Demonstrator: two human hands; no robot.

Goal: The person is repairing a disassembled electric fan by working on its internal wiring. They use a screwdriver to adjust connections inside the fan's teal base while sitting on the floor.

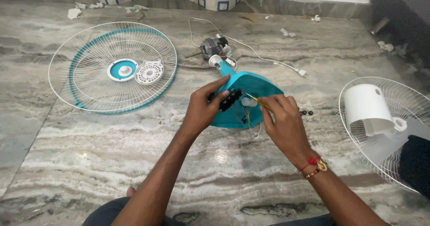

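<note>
Inside teal fan base [262, 88]: black switch block [230, 99], wires [245, 116].

The inside of the teal fan base [255, 89] is partly covered by the left hand [204, 109] and the right hand [282, 120], so its wires cannot be followed. The tool held in the right hand is mostly hidden; only a thin yellow bit is seen. The white wire guard [403, 96] on the right is cut off by the picture's edge and partly hidden by something dark. The small dark bits [307, 113] on the floor [89, 154] are too tiny to tell.
</note>
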